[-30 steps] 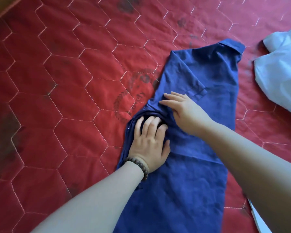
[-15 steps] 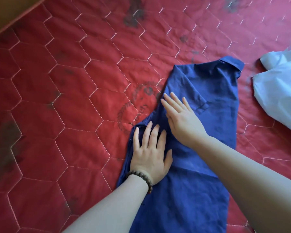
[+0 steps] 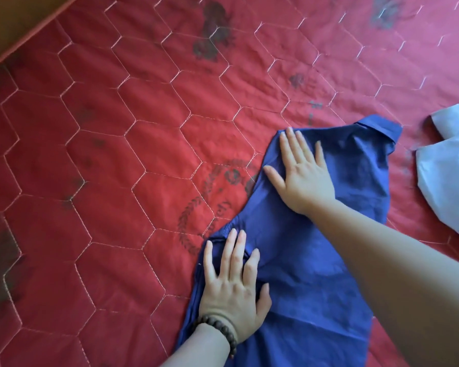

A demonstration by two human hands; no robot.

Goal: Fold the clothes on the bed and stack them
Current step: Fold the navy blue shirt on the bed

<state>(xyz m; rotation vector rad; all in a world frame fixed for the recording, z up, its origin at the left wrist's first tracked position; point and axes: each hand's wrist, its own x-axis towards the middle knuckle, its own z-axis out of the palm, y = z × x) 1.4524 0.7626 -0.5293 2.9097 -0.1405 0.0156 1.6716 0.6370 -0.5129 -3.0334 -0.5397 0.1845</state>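
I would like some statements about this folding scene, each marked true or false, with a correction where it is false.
1. Both hands lie flat on the blue garment. True: the left hand and the right hand press it with open palms.
2. The beaded bracelet is on the right wrist. False: it is on the left wrist.
3. The white garment lies on top of the blue one. False: it lies apart, at the right edge of the view, with red cover between them.
4. The bed cover is red with hexagon stitching. True.
5. The right hand is nearer the collar than the left hand. True.
6. The blue garment is already a neat small square. False: it is long and only partly folded.
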